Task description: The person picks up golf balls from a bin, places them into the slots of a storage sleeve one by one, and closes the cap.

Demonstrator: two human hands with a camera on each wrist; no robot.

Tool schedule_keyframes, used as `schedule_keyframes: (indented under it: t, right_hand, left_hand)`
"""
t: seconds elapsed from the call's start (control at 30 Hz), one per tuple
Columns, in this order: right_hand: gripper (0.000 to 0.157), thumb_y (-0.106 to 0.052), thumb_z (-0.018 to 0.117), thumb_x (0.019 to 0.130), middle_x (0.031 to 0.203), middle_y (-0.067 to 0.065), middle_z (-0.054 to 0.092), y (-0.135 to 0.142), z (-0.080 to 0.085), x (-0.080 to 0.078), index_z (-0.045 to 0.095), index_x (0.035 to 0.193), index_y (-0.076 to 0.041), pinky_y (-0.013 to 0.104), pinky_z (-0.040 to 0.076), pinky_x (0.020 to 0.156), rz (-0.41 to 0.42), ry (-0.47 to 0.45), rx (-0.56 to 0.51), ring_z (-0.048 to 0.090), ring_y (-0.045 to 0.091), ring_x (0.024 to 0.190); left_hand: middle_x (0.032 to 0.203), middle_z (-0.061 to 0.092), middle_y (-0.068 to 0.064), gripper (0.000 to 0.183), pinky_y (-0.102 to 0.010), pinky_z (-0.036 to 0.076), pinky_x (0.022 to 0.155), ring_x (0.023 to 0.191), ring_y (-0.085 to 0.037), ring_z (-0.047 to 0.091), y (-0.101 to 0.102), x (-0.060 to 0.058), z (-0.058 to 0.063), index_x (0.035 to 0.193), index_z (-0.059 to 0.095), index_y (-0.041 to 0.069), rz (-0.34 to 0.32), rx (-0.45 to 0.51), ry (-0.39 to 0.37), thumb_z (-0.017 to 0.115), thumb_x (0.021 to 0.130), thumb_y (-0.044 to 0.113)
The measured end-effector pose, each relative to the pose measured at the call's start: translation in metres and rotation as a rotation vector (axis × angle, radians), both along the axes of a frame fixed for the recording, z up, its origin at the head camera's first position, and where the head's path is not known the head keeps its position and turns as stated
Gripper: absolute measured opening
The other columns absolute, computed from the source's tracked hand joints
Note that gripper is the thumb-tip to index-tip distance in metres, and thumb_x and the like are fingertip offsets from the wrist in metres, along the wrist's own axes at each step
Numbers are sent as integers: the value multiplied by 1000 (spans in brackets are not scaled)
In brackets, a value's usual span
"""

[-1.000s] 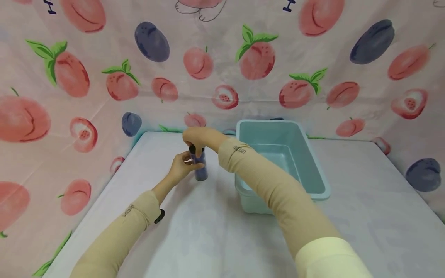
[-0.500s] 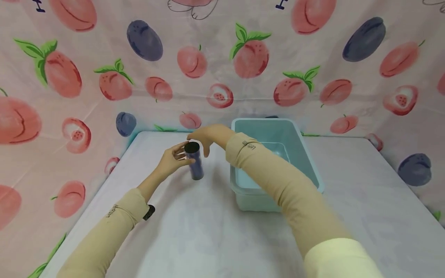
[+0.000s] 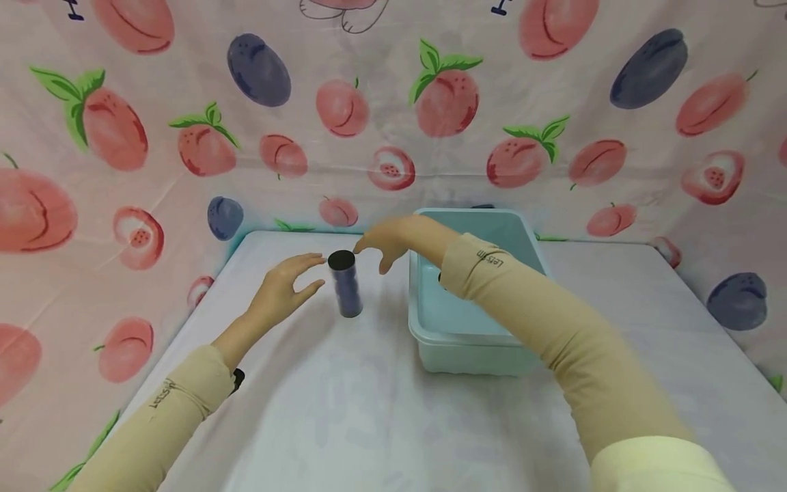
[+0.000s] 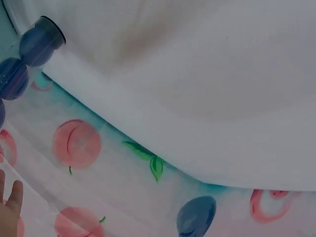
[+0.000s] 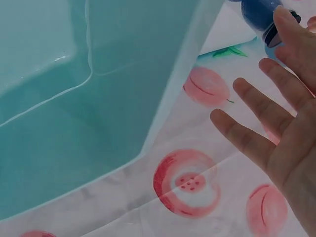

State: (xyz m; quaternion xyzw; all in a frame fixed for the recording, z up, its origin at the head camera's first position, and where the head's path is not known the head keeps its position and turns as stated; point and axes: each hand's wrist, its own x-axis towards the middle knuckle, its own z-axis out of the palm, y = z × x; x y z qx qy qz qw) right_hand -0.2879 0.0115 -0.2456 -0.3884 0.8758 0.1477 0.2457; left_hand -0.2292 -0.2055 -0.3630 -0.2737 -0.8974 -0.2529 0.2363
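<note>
A clear tube of blue balls (image 3: 348, 290) with a black lid (image 3: 341, 260) stands upright on the white table. Left of it, my left hand (image 3: 278, 290) hovers with its thumb and fingers spread apart, holding nothing. On the other side, my right hand (image 3: 396, 239) is raised near the lid, its fingers extended. Several blue balls (image 4: 37, 45) show through the tube wall in the left wrist view. The right wrist view has my right hand (image 5: 289, 133) with its fingers spread, partly overlapping the tube (image 5: 259, 14).
A light blue plastic tub (image 3: 476, 357) stands right of the tube, with my right forearm crossing above it. A fruit-print cloth (image 3: 381, 89) hangs behind the table and along its left side.
Earlier my right hand was at the tube's top and my left hand around its side. Both hands have drawn away, left and right, and the tube stands by itself.
</note>
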Motion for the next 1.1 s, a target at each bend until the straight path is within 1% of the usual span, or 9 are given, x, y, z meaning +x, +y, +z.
schedule_keyframes:
  t: [0.07,0.13,0.23,0.33,0.5,0.6,0.73,0.93,1.1]
  right_hand:
    - [66,-27,61,92,156,0,27,1,-3,2,28,149,-21,42,23,117,14,-14,-1,24,21,144]
    - [65,-27,59,93,156,1,25,1,-5,3,27,149,-22,43,22,117,24,-30,-3,22,22,145]
    - [63,-26,58,94,156,2,26,0,-9,3,28,149,-21,42,24,117,26,-45,-10,22,22,145]
    - [60,-23,58,94,154,2,30,-3,-12,1,31,148,-18,40,27,116,29,-39,-20,26,22,143]
    - [53,-14,56,95,152,4,35,-7,-13,-2,37,145,-14,35,35,111,75,-25,-31,36,22,138]
    - [51,-9,53,95,151,5,36,-10,-11,-2,38,144,-15,34,37,109,85,-22,-28,38,23,136]
    - [52,-9,51,96,152,3,34,-10,-10,0,36,145,-16,35,35,111,89,-22,-12,36,23,138]
    - [61,-23,53,97,156,-1,26,-1,-12,2,24,150,-23,40,25,116,48,-18,24,25,20,143]
    - [60,-24,54,96,155,0,27,15,-9,8,27,150,-19,38,25,117,50,-18,-66,28,20,143]
  left_hand:
    - [125,61,-18,41,-48,46,97,119,-35,55,1,2,1,119,63,1,-52,-92,47,74,79,6]
    - [125,61,-18,42,-48,46,98,120,-35,54,2,2,3,119,63,0,-84,-158,66,74,79,5]
    - [123,62,-17,42,-48,45,99,119,-34,55,2,0,5,118,63,2,-103,-198,70,74,78,3]
    - [121,63,-17,42,-49,44,100,117,-34,56,2,-3,5,117,63,2,-122,-196,87,74,76,0]
    - [117,64,-19,41,-51,43,101,115,-35,57,0,-8,-1,112,64,-2,-154,-180,186,76,74,-2]
    - [115,65,-19,41,-52,41,102,115,-35,58,-1,-9,-4,111,64,-2,-149,-165,215,77,72,-2]
    - [117,64,-19,43,-51,41,103,115,-34,58,-3,-7,-5,114,64,-1,-143,-174,196,77,73,0]
    - [119,64,-18,44,-51,41,103,116,-33,58,-2,-5,-2,116,64,1,-132,-189,181,76,74,3]
    - [123,62,-19,45,-51,45,98,116,-36,57,1,1,-5,118,63,-1,-111,-179,166,75,75,1]
